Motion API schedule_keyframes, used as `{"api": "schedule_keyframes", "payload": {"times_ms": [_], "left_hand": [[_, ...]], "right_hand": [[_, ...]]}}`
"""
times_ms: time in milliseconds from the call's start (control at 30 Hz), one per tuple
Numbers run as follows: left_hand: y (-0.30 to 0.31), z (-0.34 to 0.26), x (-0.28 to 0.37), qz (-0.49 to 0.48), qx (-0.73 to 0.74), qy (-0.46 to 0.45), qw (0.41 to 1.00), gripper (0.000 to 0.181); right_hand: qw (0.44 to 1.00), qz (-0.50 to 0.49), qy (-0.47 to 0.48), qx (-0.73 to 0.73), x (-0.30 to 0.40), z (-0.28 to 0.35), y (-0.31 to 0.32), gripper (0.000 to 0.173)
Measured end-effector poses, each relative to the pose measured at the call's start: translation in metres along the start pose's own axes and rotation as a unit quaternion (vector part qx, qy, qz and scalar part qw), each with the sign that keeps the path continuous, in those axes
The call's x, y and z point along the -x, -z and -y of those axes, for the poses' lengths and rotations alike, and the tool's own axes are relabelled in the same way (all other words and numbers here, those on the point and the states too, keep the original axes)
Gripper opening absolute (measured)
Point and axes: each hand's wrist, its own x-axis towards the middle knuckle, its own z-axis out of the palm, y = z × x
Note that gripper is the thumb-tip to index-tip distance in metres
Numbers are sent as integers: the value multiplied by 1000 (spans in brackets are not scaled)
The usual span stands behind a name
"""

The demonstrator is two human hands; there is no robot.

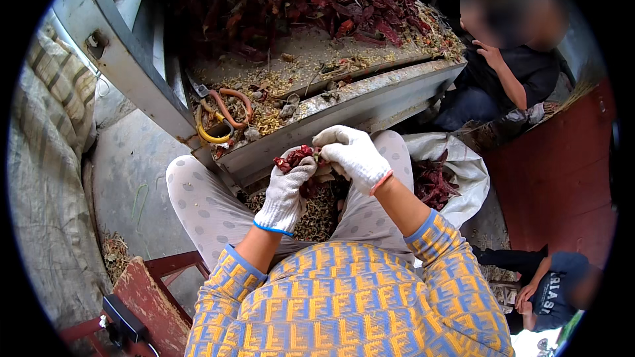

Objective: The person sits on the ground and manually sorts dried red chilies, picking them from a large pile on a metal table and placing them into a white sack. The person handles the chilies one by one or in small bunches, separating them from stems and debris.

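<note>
In my left hand (285, 191), in a white knit glove with a blue cuff edge, are dried red chili peppers (292, 158). My right hand (352, 156), in a similar glove with a pink edge, meets them from the right, its thumb and fingers closed around the stem end (320, 158). Both hands are above my lap, near the front of a metal-edged platform (342, 104). Below them, between my legs, is a mass of stems and debris (320, 213). Just right of my leg, a white woven sack (471, 173) holds more dried peppers (435, 183).
A large heap of dried peppers (297, 0) covers the platform's back, with loose seeds (278, 82) in front. Orange- and yellow-handled scissors (225, 114) lie at its left corner. A metal post (124, 54) rises there. One person (501, 79) sits far right, another (555, 287) lower right.
</note>
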Motion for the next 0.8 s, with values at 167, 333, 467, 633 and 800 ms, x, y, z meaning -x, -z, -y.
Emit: {"api": "schedule_keyframes", "payload": {"times_ms": [167, 333, 467, 633, 800], "left_hand": [[-1, 1, -1, 18, 13, -30, 999, 27], [5, 1, -6, 50, 30, -11, 998, 24], [18, 4, -9, 42, 39, 9, 998, 21], [23, 4, -10, 73, 40, 11, 996, 22], [6, 1, -4, 41, 19, -8, 999, 23]], "right_hand": [[955, -51, 198, 216, -7, -20, -1, 26], [839, -84, 393, 367, -3, -26, -4, 23], [814, -45, 433, 384, -2, -21, -2, 24], [788, -31, 435, 434, 6, -9, 0, 24], [854, -39, 379, 354, 2, -10, 2, 18]]}}
